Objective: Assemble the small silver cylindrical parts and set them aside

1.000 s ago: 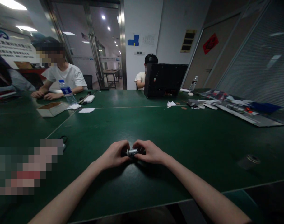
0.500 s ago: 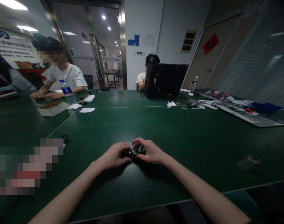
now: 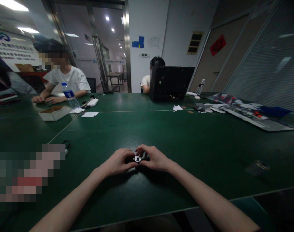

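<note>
A small round metal part [image 3: 137, 158] is gripped between the curled fingers of the left hand [image 3: 118, 161] and the right hand [image 3: 156, 159]. Its holed face is turned upward, and it is held over the green tabletop [image 3: 200, 151].

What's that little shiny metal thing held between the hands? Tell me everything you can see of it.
The small round metal piece looks silvery, with a central hole and what seem to be smaller holes around it, though it is too small to make out fully. Its round face points up toward the camera. A dark part sits against it, mostly hidden. The left hand and right hand hold it from either side, over the green table.
</note>
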Demonstrator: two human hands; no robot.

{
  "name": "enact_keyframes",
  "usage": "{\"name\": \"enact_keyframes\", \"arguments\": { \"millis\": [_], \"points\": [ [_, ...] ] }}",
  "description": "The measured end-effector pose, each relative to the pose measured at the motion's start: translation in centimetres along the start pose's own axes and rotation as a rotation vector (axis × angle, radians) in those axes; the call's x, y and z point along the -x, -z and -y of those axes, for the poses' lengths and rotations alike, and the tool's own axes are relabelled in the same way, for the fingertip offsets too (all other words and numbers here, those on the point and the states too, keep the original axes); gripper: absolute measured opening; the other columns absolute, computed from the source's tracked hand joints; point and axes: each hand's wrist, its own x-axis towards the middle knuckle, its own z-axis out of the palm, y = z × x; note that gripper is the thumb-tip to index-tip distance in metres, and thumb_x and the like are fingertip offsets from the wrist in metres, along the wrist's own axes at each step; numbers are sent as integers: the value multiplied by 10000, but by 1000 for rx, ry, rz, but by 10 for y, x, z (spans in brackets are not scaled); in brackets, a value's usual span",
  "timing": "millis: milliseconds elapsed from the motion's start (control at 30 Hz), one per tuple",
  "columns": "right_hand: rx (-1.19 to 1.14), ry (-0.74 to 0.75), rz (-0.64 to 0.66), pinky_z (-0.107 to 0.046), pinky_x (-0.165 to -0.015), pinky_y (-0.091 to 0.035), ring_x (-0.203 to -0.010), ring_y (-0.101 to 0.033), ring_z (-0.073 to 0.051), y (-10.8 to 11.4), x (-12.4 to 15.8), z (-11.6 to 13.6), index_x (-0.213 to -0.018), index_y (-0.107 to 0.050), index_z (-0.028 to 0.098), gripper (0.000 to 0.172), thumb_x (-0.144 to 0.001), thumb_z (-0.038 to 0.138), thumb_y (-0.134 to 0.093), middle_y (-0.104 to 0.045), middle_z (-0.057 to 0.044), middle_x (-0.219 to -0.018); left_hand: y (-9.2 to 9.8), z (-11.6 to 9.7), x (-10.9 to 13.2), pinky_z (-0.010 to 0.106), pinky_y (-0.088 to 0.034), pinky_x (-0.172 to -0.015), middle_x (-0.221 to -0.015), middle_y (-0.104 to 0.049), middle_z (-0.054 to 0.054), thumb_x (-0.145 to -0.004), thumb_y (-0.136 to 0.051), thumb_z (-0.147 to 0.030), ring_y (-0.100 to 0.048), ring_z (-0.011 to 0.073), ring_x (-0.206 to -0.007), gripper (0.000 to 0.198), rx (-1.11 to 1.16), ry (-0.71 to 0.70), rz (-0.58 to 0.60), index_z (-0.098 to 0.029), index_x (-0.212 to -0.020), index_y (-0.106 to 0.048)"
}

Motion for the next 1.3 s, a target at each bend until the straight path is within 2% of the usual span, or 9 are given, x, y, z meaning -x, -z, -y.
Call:
{"name": "enact_keyframes", "arguments": {
  "millis": [400,900,1300],
  "points": [
    [-2,36,31,-284,-819,-488,-909,-626,-156,1,2,5,-1124,-522,204,410,-741,154,-661,-656,-36,-1056,1,-1,-1,258,-395,-706,-856,-636,43,-818,-614,-444,-564,181,-763,320,10,18,8,-163,-968,-646],
    [-38,23,38,-308,-845,-489,-935,-635,-169,-1,1,-1,-1191,-467,206,412,-804,180,-607,-650,-66,-1083,0,1,-2,260,-407,-747,-916,-642,52,-880,-537,-390,-575,182,-809,281,1,50,16,-165,-1020,-631],
    [10,-22,49,-305,-807,-494,-899,-625,-177,0,0,-2,-1211,-452,203,478,-777,235,-649,-650,-62,-1011,0,0,-1,235,-409,-688,-855,-623,38,-865,-563,-365,-554,157,-749,230,28,61,-22,-150,-928,-616]
  ]
}}
